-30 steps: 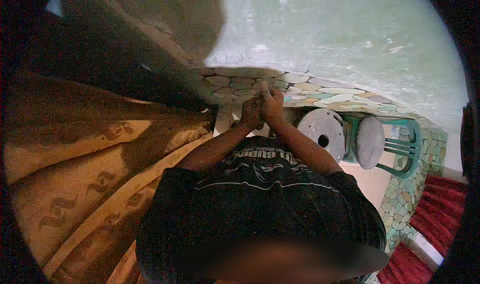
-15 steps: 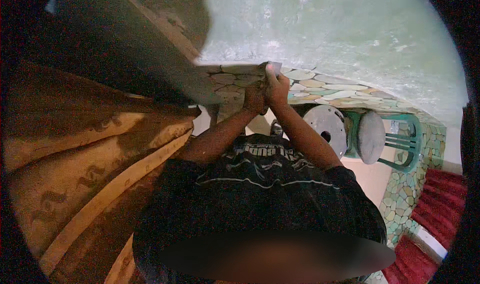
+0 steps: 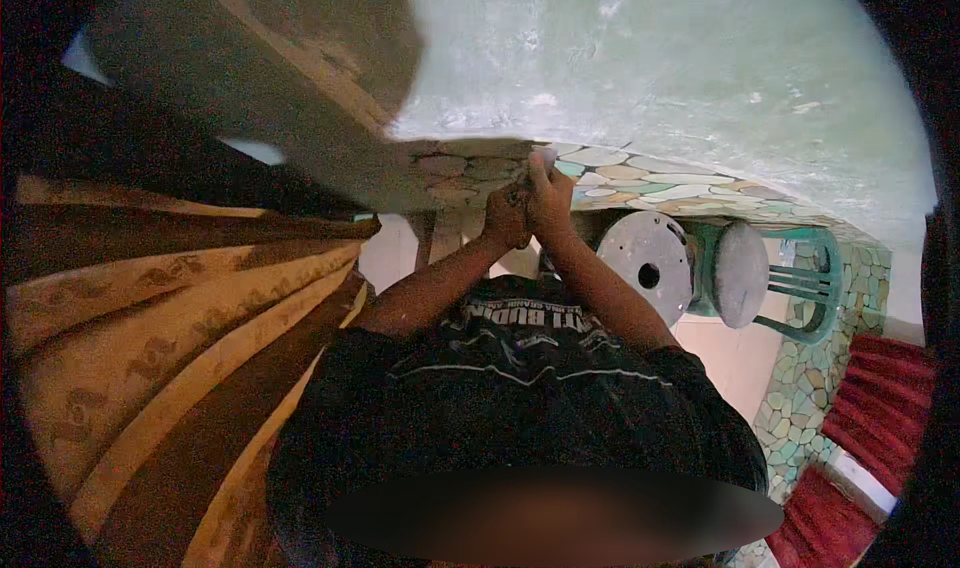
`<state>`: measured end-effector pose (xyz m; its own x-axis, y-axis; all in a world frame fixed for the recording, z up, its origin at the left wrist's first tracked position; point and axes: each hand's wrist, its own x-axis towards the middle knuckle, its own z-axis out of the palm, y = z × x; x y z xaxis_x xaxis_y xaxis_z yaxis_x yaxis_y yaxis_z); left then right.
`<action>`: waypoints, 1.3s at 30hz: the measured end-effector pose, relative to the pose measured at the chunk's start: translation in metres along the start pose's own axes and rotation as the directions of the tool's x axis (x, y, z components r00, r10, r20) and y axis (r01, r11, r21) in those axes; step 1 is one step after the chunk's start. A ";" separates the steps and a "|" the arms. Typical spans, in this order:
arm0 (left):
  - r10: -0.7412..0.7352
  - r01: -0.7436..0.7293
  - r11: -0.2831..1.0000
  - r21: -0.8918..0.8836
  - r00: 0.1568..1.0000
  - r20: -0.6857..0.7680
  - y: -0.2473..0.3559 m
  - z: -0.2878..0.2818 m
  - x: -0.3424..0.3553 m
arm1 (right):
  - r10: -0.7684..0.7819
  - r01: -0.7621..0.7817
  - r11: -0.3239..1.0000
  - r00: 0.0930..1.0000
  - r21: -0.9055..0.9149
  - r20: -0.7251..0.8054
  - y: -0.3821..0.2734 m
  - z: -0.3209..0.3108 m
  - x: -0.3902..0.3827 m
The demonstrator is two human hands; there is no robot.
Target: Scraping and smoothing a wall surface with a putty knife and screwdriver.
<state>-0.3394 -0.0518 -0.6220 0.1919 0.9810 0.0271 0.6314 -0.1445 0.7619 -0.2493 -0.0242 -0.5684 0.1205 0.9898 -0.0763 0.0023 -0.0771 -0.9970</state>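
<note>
My left hand (image 3: 507, 215) and my right hand (image 3: 549, 204) are closed together in front of me, both arms stretched toward the wall. A small pale grey object (image 3: 546, 155) sticks up by my right thumb; its shape is unclear and my fingers cover the rest. What is inside my left hand's fingers is hidden. Just beyond the hands is the wall's stone-pattern band (image 3: 650, 176), with a pale green, white-patched surface (image 3: 680, 58) above it; whether the object touches the wall I cannot tell.
A brown-gold patterned curtain (image 3: 150, 358) hangs at left. To the right are a grey round disc with a central hole (image 3: 640, 253) and a green plastic chair (image 3: 820, 288) bearing a round grey piece (image 3: 740, 273). Red curtains (image 3: 875, 398) hang at far right; pale floor (image 3: 730, 363) shows below the chair.
My joined hands rose toward the wall, then came slightly lower; the grey object now shows at their top. The left curtain's folds have shifted.
</note>
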 end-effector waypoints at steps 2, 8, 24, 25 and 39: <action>0.045 -0.045 0.998 0.031 0.999 0.002 0.005 -0.001 -0.008 | -0.051 0.050 0.998 0.999 0.036 0.014 0.001 -0.005 -0.006; 0.022 -0.044 0.933 0.358 0.998 0.066 0.010 0.001 0.002 | 0.169 -0.169 0.986 0.985 -0.008 0.034 0.006 -0.005 0.007; 0.161 -0.155 0.986 0.061 0.979 -0.126 -0.012 0.035 -0.007 | 0.241 -0.244 0.970 0.961 0.006 0.134 0.028 -0.023 -0.001; 0.231 -0.203 0.962 0.181 0.961 -0.149 -0.001 0.030 -0.005 | 0.238 -0.241 0.970 0.963 0.010 0.123 0.036 -0.023 0.008; 0.319 -0.235 0.913 0.333 0.921 -0.225 0.019 0.004 0.003 | 0.051 -0.051 0.999 0.998 -0.016 0.025 -0.001 -0.013 0.008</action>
<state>-0.3235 -0.0518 -0.6097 0.2089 0.8861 0.4137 0.7816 -0.4055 0.4740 -0.2356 -0.0176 -0.5676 0.0958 0.9872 -0.1273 0.0118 -0.1290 -0.9916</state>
